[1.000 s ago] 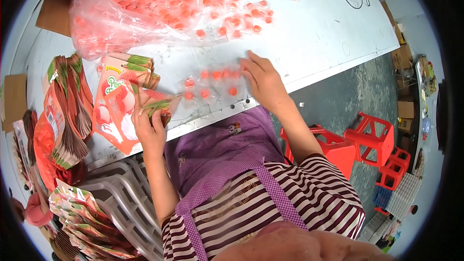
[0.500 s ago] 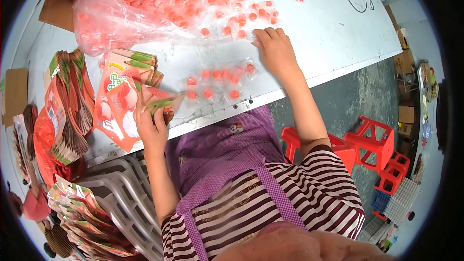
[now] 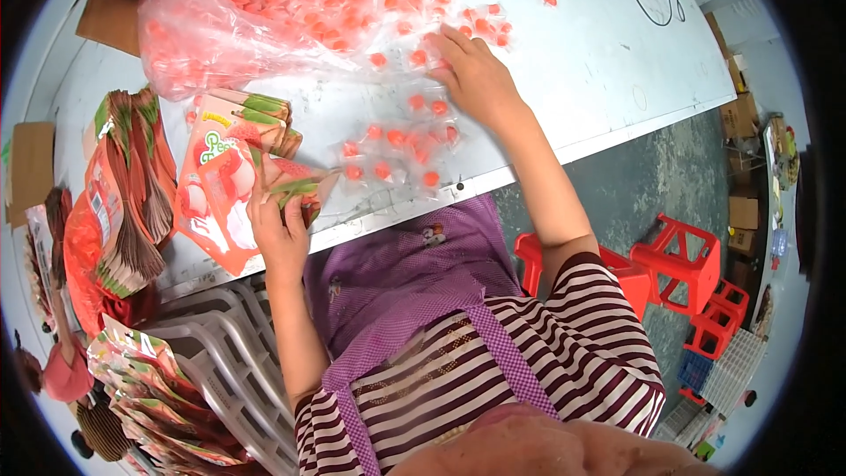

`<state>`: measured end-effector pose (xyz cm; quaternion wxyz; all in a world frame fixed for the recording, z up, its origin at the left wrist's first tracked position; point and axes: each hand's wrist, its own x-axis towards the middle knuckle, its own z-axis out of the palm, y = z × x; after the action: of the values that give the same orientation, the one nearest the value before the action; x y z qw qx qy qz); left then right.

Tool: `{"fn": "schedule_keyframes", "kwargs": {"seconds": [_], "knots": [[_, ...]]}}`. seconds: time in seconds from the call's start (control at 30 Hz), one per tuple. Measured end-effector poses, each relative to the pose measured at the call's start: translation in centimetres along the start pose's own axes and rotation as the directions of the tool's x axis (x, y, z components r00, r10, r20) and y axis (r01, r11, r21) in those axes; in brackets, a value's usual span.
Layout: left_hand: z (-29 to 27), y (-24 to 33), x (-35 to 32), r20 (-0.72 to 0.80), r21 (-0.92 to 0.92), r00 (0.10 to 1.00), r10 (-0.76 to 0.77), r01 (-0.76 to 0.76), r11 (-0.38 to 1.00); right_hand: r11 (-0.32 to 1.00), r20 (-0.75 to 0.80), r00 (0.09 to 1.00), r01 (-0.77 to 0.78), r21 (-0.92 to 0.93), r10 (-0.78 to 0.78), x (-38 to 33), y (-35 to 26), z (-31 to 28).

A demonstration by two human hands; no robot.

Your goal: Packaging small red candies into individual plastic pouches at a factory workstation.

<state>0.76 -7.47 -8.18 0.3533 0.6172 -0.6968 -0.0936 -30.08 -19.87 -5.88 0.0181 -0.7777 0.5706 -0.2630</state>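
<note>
Right hand point(image 3: 476, 79) now farther up the counter point(image 3: 599, 62), away from the near edge, past the small cluster of orange candies point(image 3: 397, 145) it covered a second ago. Fingers now spread flat at the mouth of the big clear candy bag point(image 3: 264, 9).

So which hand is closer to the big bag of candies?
Right. The right hand reaches to the edge of the big bag; the left hand holds a pouch near the table edge.
</note>
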Motion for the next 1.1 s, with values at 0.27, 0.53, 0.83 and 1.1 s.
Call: {"fn": "schedule_keyframes", "kwargs": {"seconds": [0.27,0.53,0.83,1.1], "knots": [[-0.1,0.1,0.1,-0.013,0.01,1.0,-0.003,0.003,1.0,0.991,0.1,0.99,-0.103,0.08,0.095,-2.0,-0.3,-0.6],[0.0,0.0,-0.1,-0.018,0.018,1.0,0.002,-0.001,1.0,0.941,0.039,0.999,-0.013,0.338,0.0,-1.3,-0.8,0.4],[0.1,0.0,-0.1,-0.03,0.029,0.999,0.018,-0.017,0.999,0.994,0.196,0.981,-0.031,0.105,0.01,1.1,-1.0,0.7],[0.1,-0.1,0.1,-0.03,0.031,0.999,0.038,-0.037,0.999,0.973,0.09,0.996,-0.001,0.233,-0.021,-2.5,-0.4,0.3]]}}
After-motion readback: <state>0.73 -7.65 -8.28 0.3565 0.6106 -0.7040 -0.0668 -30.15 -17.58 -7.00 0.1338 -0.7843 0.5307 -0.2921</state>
